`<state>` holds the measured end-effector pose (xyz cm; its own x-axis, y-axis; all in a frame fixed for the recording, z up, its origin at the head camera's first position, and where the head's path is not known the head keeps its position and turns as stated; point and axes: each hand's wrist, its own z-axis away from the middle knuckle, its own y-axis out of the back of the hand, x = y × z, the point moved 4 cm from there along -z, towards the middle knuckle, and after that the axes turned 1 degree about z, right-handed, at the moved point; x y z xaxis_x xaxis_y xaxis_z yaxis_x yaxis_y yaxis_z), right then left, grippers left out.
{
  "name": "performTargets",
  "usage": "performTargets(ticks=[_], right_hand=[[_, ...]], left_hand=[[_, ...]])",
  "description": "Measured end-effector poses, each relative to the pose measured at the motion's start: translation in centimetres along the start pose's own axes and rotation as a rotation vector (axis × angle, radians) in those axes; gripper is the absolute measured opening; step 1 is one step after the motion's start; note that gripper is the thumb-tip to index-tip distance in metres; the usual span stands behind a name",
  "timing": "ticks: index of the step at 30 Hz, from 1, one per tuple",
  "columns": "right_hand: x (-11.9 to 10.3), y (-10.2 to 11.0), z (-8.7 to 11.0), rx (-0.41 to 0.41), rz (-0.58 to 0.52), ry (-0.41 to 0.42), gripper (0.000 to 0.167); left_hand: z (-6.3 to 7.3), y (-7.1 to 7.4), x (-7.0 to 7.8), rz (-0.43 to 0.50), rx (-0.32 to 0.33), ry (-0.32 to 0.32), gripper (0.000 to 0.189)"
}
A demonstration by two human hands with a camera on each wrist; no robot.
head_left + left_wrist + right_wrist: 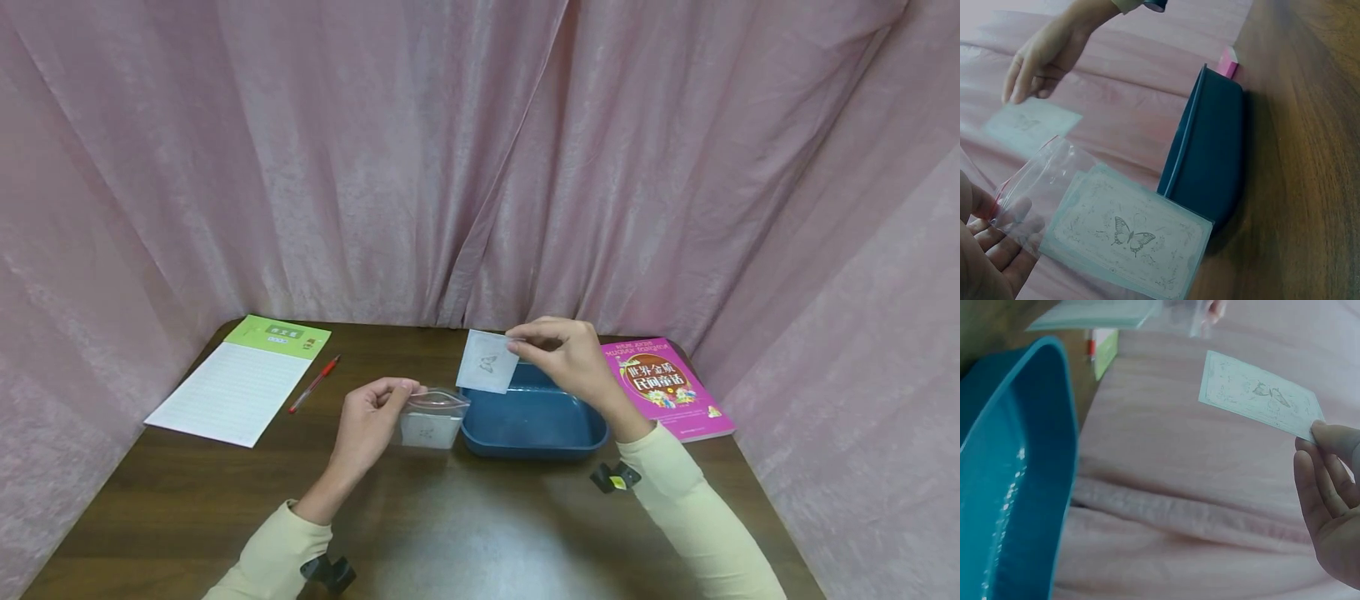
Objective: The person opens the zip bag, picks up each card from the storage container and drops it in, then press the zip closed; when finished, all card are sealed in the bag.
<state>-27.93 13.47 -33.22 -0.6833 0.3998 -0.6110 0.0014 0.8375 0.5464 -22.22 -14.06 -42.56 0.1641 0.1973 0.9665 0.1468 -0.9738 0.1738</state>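
Between thumb and fingers, my left hand [373, 414] pinches the top corner of a clear zip bag [438, 402], whose mouth gapes a little. Inside the bag are white butterfly-print cards [1129, 234], showing clearly in the left wrist view. My right hand [564, 354] pinches one similar card [487, 362] by its edge, up and to the right of the bag. That card [1260, 394] has a butterfly in its middle and a fine printed border. A blue plastic basin [534, 417] stands below the right hand, just right of the bag.
At the left lies a lined paper pad [232, 392] with a green top, and a red pen [315, 383] beside it. A pink book [667, 387] lies right of the basin. Pink curtains [375, 167] hang behind and around the wooden table [420, 525].
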Motion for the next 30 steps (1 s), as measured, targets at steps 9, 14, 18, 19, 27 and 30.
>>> performTargets(ticks=[9,14,18,19,27,30], right_hand=[[-2.3,-0.4,-0.5,0.009,-0.069,0.069,0.017],[-2.7,-0.9,-0.7,0.027,-0.095,0.098,0.015],[-2.7,-1.5,-0.6,0.040,-0.107,0.085,0.015],[-2.7,-1.6,-0.5,0.042,-0.109,0.080,0.015],[-5.0,-1.8,-0.1,0.058,-0.131,0.032,0.014],[-5.8,-1.8,0.1,0.052,-0.140,0.014,0.013]], left_hand=[[-0.2,-0.2,-0.3,0.002,-0.005,-0.005,0.026],[-0.2,-0.2,-0.2,-0.010,-0.004,0.000,0.027],[-0.1,-0.2,-0.1,-0.018,0.002,-0.004,0.025],[-0.1,-0.2,-0.1,-0.019,0.004,-0.004,0.025],[0.0,-0.2,-0.1,-0.020,0.019,0.008,0.024],[0.1,-0.2,-0.1,-0.003,0.021,0.016,0.025]])
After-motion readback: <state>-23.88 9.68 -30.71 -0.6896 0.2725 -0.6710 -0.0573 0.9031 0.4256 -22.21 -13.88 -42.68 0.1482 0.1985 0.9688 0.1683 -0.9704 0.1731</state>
